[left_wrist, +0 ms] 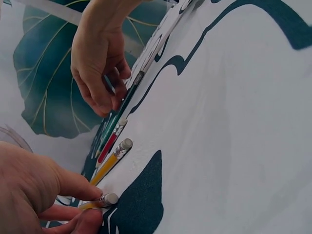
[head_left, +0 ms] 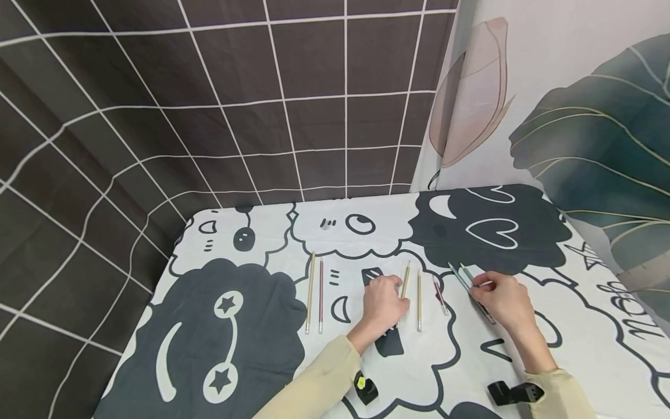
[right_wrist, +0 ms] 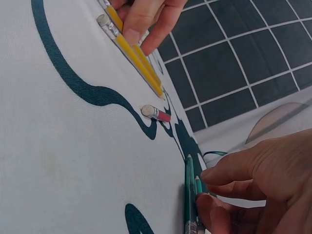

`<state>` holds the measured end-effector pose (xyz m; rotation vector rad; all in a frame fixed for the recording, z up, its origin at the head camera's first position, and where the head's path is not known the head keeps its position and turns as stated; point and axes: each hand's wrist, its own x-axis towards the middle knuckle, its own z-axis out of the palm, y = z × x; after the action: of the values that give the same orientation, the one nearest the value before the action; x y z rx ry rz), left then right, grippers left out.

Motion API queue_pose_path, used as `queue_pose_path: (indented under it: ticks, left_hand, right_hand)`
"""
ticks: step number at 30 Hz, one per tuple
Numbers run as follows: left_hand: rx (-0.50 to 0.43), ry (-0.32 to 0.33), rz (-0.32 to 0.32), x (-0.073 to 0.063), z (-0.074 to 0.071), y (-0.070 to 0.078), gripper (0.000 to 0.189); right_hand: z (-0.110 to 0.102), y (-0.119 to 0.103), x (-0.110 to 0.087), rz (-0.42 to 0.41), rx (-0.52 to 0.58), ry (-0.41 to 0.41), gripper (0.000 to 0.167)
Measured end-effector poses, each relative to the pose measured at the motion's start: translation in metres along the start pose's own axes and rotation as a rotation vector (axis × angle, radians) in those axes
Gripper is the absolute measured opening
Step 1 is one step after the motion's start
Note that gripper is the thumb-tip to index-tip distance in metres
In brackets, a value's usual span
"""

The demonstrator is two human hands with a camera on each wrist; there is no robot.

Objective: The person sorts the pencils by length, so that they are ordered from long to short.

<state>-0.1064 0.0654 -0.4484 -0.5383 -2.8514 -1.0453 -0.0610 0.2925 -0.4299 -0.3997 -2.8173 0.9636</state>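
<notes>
My left hand (head_left: 384,299) pinches a yellow pencil (head_left: 406,274) near its eraser end, as the left wrist view shows. Just right of it lies a second yellow pencil (head_left: 419,302), followed by a short red pencil (head_left: 440,295) lying at a slant. Farther right, my right hand (head_left: 505,299) pinches a green pencil (right_wrist: 198,186) between thumb and fingers; much of that pencil is hidden by them. Close alongside, a longer dark green pencil (right_wrist: 189,195) rests on the cloth.
To the left lie another yellow pencil (head_left: 311,291) and a long red pencil (head_left: 321,297), side by side. A black-and-white patterned cloth (head_left: 272,361) covers the table. Behind hangs a dark grid curtain (head_left: 314,122), with a leaf-print curtain (head_left: 591,145) at the right.
</notes>
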Motion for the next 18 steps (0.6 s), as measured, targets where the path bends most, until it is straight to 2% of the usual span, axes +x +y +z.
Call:
queue_pose_path:
  ticks: [10, 18]
  left_hand:
    - [0.011, -0.012, 0.007, 0.0019, 0.0006, 0.0026, 0.024]
    - [0.038, -0.021, -0.020, 0.0039, 0.0006, 0.0037, 0.021]
  right_hand:
    - [0.0011, -0.0006, 0.0011, -0.002, -0.027, -0.005, 0.017]
    - [0.0010, -0.0032, 0.0000, -0.001, -0.058, -0.004, 0.017]
